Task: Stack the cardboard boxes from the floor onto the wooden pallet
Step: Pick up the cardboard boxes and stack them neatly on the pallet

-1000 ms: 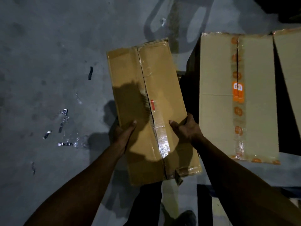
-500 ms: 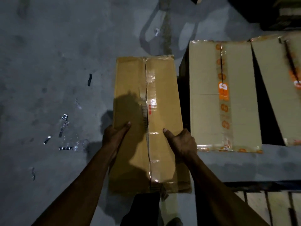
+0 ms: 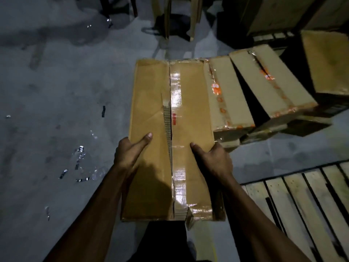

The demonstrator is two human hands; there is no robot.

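I hold a long brown cardboard box (image 3: 151, 103) in front of me, its taped seam running away from me. My left hand (image 3: 130, 152) grips its left edge with the thumb on top. My right hand (image 3: 213, 159) grips its right edge the same way. The wooden pallet (image 3: 302, 201) with pale slats lies at the lower right, bare where it shows. Two more boxes with orange tape, one (image 3: 228, 95) beside the held box and another (image 3: 272, 80) to its right, lie on the floor beyond the pallet.
A further box (image 3: 326, 63) sits at the far right with dark stacked goods behind it. Wooden chair or table legs (image 3: 168, 17) stand at the top centre. Scraps of shiny tape (image 3: 79, 163) litter the grey concrete floor (image 3: 56, 91) on the left.
The view has tilted up and turned right, so the pallet and more boxes have come into sight. The held box has straightened and now overlaps the nearest floor box. Both hands keep their grip.
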